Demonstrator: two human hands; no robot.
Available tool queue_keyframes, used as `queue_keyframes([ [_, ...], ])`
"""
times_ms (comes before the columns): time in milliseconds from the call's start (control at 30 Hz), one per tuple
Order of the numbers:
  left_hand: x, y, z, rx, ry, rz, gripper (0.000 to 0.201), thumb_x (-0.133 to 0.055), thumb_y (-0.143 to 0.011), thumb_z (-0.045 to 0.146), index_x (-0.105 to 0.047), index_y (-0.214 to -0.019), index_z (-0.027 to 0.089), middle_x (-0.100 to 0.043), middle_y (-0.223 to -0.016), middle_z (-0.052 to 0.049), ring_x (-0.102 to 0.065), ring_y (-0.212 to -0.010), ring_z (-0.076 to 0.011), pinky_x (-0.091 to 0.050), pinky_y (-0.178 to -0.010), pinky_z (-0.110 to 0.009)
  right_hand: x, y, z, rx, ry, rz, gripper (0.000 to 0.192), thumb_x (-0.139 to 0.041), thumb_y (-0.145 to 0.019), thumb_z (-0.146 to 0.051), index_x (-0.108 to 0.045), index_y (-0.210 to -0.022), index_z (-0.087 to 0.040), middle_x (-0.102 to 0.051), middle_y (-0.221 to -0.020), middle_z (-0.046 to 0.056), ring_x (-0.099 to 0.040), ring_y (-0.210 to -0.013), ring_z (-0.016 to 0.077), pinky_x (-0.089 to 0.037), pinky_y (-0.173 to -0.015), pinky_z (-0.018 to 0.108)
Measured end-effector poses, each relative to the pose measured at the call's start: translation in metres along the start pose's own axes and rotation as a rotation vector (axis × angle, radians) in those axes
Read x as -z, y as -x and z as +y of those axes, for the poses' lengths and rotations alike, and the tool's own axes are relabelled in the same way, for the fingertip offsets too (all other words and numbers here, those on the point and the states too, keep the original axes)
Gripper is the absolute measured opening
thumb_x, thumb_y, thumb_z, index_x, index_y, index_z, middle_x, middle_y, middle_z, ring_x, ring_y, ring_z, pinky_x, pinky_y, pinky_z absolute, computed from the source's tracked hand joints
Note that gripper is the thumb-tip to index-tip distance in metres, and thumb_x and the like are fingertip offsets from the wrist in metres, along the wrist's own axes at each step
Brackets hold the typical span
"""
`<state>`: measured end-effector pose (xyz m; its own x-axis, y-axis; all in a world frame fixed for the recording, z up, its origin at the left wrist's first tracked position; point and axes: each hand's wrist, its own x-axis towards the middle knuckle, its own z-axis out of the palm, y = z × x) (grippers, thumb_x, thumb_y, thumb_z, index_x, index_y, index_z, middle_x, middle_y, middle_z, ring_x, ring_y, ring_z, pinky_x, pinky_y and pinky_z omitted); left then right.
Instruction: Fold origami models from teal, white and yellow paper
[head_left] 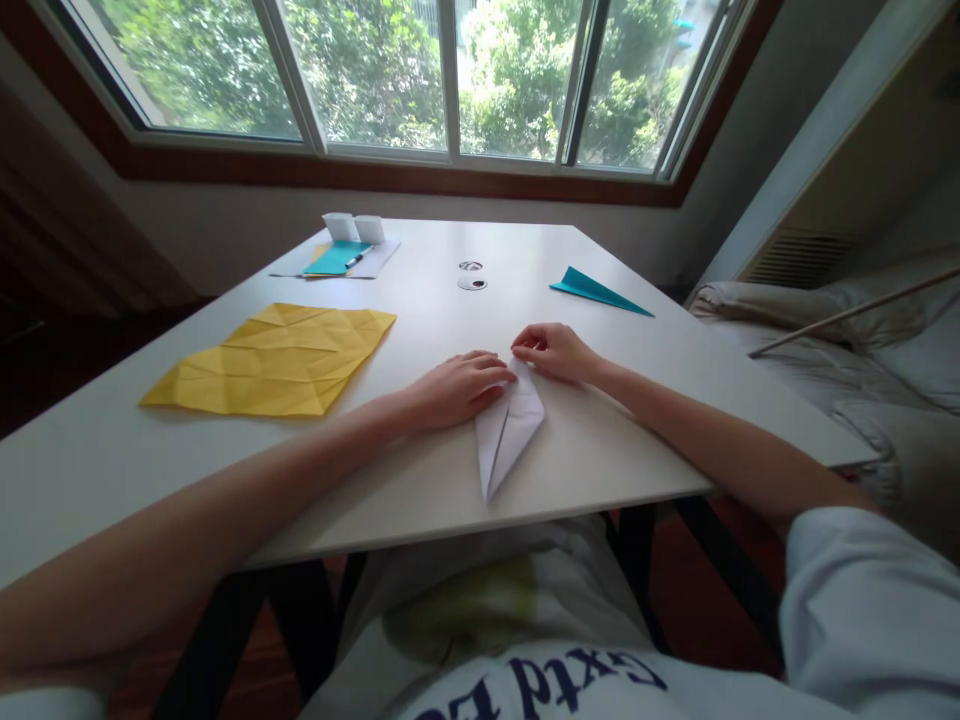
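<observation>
A white paper point(508, 428), folded into a narrow pointed shape, lies on the white table point(420, 470) with its tip toward the near edge. My left hand point(457, 388) rests flat on its upper left part, fingers pressing down. My right hand point(551, 351) pinches the paper's top edge with curled fingertips. Both hands meet at the wide end of the folded paper.
A creased yellow sheet point(277, 360) lies to the left. A teal folded paper plane point(596, 290) sits at the right back. Teal paper, a pen and two small white boxes point(352, 228) are at the far side. A bed point(892, 370) stands to the right.
</observation>
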<state>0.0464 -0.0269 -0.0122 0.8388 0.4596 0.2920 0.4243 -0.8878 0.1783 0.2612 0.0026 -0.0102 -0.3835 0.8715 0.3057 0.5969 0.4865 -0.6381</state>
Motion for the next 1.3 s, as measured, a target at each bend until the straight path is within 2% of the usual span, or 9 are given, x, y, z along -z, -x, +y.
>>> queue_keyframes([
  [167,0.005,0.003,-0.005,0.076,-0.129,-0.016,0.033,-0.038,-0.091,0.029,-0.058,-0.117,0.023,-0.059,-0.116,-0.009,-0.049,-0.112,-0.0240,-0.040,-0.094,-0.040,0.002,0.002,-0.006,0.017,0.092,-0.003,0.021,-0.058,-0.077,-0.029,-0.067,-0.093,-0.017,-0.069,-0.088,0.004,-0.058,-0.067,0.0122,-0.044,-0.063,0.026],
  [333,0.008,0.005,-0.011,0.190,-0.227,-0.027,0.036,-0.035,-0.091,0.030,-0.059,-0.117,0.023,-0.060,-0.110,-0.010,-0.051,-0.106,-0.0248,-0.043,-0.088,-0.039,0.001,0.004,-0.007,0.048,0.103,-0.037,0.018,-0.057,-0.078,-0.029,-0.067,-0.089,-0.018,-0.068,-0.087,0.004,-0.057,-0.067,0.0123,-0.044,-0.064,0.026],
  [600,0.003,0.005,-0.009,0.324,-0.291,-0.022,0.037,-0.033,-0.091,0.034,-0.058,-0.117,0.025,-0.059,-0.110,-0.009,-0.050,-0.108,-0.0253,-0.044,-0.086,-0.038,-0.005,0.013,-0.017,0.318,0.186,-0.178,0.017,-0.057,-0.080,-0.025,-0.067,-0.090,-0.017,-0.063,-0.088,0.006,-0.057,-0.069,0.0121,-0.045,-0.069,0.026],
  [767,0.013,0.006,-0.003,0.404,-0.247,-0.171,0.047,-0.029,-0.091,0.046,-0.047,-0.130,0.028,-0.050,-0.128,-0.009,-0.040,-0.121,-0.0273,-0.037,-0.096,-0.041,0.001,0.014,-0.023,0.391,0.365,-0.256,0.028,-0.055,-0.083,-0.037,-0.064,-0.101,-0.018,-0.065,-0.096,0.008,-0.058,-0.089,0.0202,-0.042,-0.083,0.035],
  [900,0.027,0.010,-0.004,0.433,-0.144,-0.385,0.074,-0.031,-0.080,0.070,-0.026,-0.142,0.031,-0.029,-0.147,-0.010,-0.022,-0.134,-0.0325,-0.024,-0.104,-0.049,0.005,0.016,-0.023,0.410,0.426,-0.320,0.042,-0.055,-0.081,-0.048,-0.060,-0.110,-0.018,-0.063,-0.107,0.011,-0.056,-0.097,0.0243,-0.041,-0.086,0.039],
  [967,0.031,0.011,-0.004,0.449,-0.110,-0.435,0.086,-0.034,-0.074,0.077,-0.020,-0.144,0.030,-0.022,-0.150,-0.010,-0.016,-0.136,-0.0331,-0.019,-0.106,-0.049,0.006,0.017,-0.023,0.421,0.433,-0.344,0.047,-0.055,-0.079,-0.052,-0.058,-0.113,-0.019,-0.061,-0.111,0.011,-0.054,-0.100,0.0253,-0.042,-0.086,0.040],
  [1100,0.029,0.011,-0.003,0.448,-0.116,-0.400,0.090,-0.035,-0.072,0.078,-0.023,-0.144,0.025,-0.024,-0.149,-0.012,-0.018,-0.136,-0.0325,-0.021,-0.106,-0.048,0.006,0.016,-0.022,0.401,0.433,-0.346,0.047,-0.054,-0.080,-0.052,-0.057,-0.115,-0.020,-0.059,-0.116,0.011,-0.053,-0.103,0.0256,-0.042,-0.088,0.041],
  [1233,0.025,0.009,0.001,0.390,-0.206,-0.292,0.071,-0.035,-0.082,0.066,-0.040,-0.135,0.020,-0.032,-0.145,-0.013,-0.024,-0.133,-0.0308,-0.025,-0.104,-0.045,0.003,0.013,-0.018,0.386,0.429,-0.321,0.038,-0.051,-0.085,-0.043,-0.057,-0.115,-0.020,-0.059,-0.117,0.011,-0.053,-0.105,0.0251,-0.042,-0.088,0.041],
  [1300,0.025,0.008,0.003,0.374,-0.214,-0.282,0.062,-0.034,-0.086,0.059,-0.045,-0.131,0.018,-0.038,-0.142,-0.012,-0.031,-0.129,-0.0293,-0.029,-0.102,-0.043,0.001,0.013,-0.017,0.387,0.437,-0.311,0.035,-0.049,-0.087,-0.040,-0.058,-0.115,-0.019,-0.059,-0.117,0.011,-0.053,-0.105,0.0249,-0.042,-0.089,0.041],
])
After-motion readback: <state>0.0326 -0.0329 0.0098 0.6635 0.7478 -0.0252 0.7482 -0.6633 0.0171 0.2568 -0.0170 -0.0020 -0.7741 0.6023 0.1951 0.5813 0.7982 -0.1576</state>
